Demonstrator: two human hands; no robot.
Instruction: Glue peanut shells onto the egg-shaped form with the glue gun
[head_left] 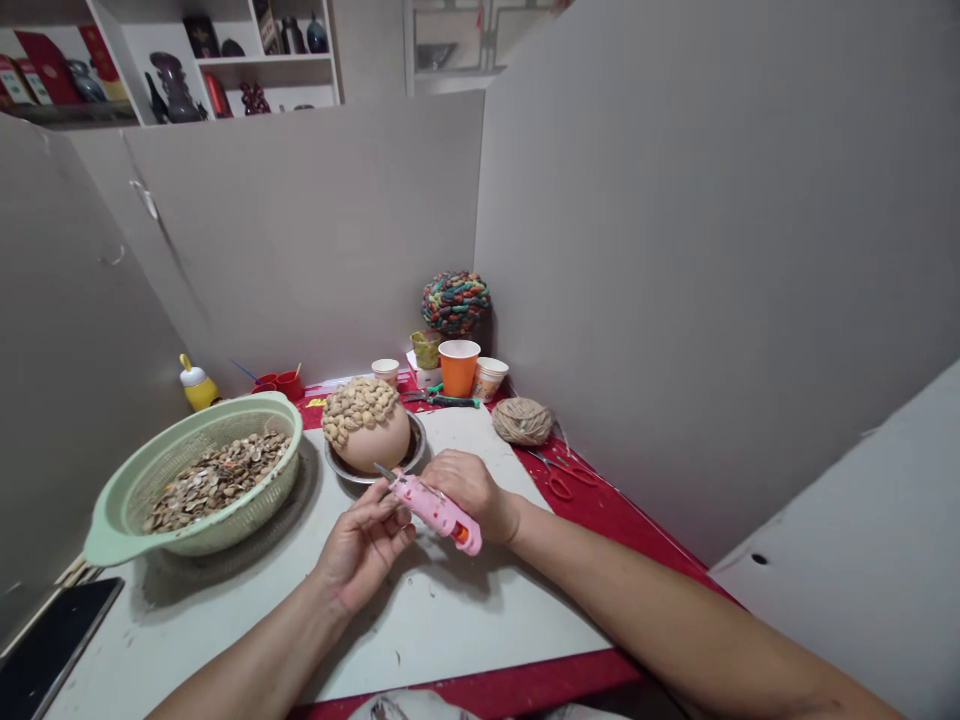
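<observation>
Head view: right hand (472, 490) is gripping pink glue gun (439, 510) over worktop (450, 610), just in front of shell-topped ball (367, 425). Left hand (364, 545) is curling at nozzle, can't tell if holding anything. Prob. best keeping fingertips off hot tip & squeezing gently.

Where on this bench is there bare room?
The white board is bare on the near side of the left hand and the right hand holding the glue gun, between the colander and the red cloth. A smaller patch lies between the metal dish and the twine ball. Crowded: cups at the back, scissors on that cloth.
</observation>
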